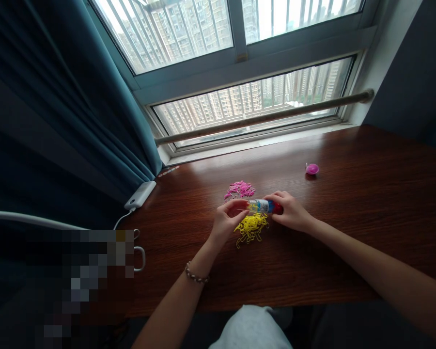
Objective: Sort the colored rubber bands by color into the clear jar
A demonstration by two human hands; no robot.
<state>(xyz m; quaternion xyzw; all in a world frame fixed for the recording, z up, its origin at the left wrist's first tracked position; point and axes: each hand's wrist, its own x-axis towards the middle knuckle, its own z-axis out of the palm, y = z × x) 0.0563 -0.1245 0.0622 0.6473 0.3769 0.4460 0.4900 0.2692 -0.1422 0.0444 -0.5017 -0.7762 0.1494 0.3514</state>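
Observation:
A small clear bottle (263, 206) with a paper label lies sideways between my hands, just above the table. Blue, red and yellow pieces that look like paper clips show through its wall. My right hand (290, 211) grips the red-filled end. At the other end, the thumb and fingers of my left hand (230, 220) curl round the bottle's mouth. Directly below the bottle is a loose heap of yellow paper clips (252, 228). Behind my left hand lies a heap of pink paper clips (241, 189), partly covered by its fingers.
On the brown wooden table (341, 252), a small pink cap (312, 168) sits at the back right. A white power strip (140, 195) with a cable lies at the left edge beside a blue curtain (131, 121). A window with a rail (269, 118) stands behind the table.

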